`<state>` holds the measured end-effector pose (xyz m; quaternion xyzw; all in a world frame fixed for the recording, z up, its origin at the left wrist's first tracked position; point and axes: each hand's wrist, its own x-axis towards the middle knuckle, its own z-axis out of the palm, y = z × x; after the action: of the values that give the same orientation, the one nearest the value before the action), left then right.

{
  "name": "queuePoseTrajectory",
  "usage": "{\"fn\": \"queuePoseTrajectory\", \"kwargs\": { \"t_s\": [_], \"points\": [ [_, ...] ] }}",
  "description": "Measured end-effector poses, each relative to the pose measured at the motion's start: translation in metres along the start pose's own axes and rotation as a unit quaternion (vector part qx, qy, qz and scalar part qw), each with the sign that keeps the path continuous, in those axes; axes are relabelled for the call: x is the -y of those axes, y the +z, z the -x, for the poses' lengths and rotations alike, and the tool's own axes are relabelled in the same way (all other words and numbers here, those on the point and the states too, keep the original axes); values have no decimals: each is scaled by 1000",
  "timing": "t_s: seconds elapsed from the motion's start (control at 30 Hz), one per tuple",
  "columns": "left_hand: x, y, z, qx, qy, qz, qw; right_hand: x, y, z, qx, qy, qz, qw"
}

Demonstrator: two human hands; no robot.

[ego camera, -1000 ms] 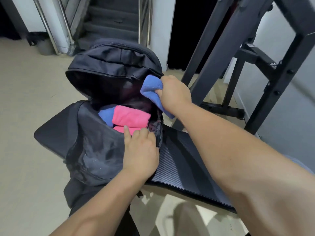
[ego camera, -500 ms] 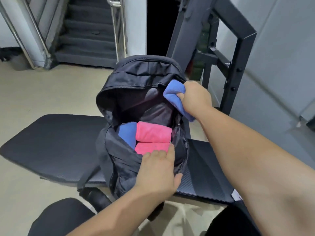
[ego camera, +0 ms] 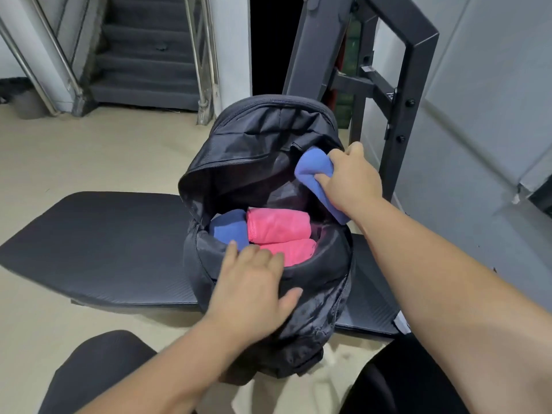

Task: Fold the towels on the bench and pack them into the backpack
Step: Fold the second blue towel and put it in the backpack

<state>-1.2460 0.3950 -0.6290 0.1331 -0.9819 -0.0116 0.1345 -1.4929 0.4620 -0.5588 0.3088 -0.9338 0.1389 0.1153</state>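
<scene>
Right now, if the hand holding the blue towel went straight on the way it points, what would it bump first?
Probably the backpack, its dark lining under the open flap; the right hand points up-left with the blue towel leading. Depth is hard to judge.

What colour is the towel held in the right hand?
Blue. The towel, gripped by the right hand at the backpack's opening, shows best in the head view.
</scene>
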Motion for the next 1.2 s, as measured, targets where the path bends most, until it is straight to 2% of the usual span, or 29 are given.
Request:
{"fn": "queuePoseTrajectory", "kwargs": {
  "t_s": [0.13,0.2,0.3,0.37,0.47,0.57,0.63,0.67,0.7,0.8,0.87,0.93,1.0,1.1,1.2],
  "points": [
    [47,4,10,-27,-39,-23,999,29,-14,30,100,-126,139,977],
    [63,11,19,-51,-37,-14,998,49,-14,40,139,-157,126,970],
    [74,22,32,-85,-6,16,996,79,-5,39,172,-154,7,973],
    [80,29,39,-97,11,33,995,95,4,32,224,-110,-124,960],
    [89,35,48,-115,23,60,991,112,30,31,266,-7,-309,913],
    [97,42,59,-137,16,116,984,131,66,38,216,98,-467,852],
    [100,47,66,-131,14,146,980,142,87,40,177,146,-531,815],
    [102,50,68,-127,16,152,980,145,94,41,188,140,-523,819],
    [102,51,70,-123,20,154,980,146,98,43,218,116,-487,838],
    [102,53,69,-125,29,147,981,139,100,49,283,-11,-274,919],
    [102,51,67,-136,28,140,980,134,92,53,241,-130,-125,954],
    [103,50,65,-143,26,134,980,126,81,55,167,-198,-58,964],
    [104,50,64,-145,26,125,981,113,74,52,152,-271,-57,949],
    [103,48,61,-160,30,97,982,95,67,46,226,-405,8,886],
    [102,44,51,-188,40,74,979,97,64,44,251,-433,90,861]
  ]
}}
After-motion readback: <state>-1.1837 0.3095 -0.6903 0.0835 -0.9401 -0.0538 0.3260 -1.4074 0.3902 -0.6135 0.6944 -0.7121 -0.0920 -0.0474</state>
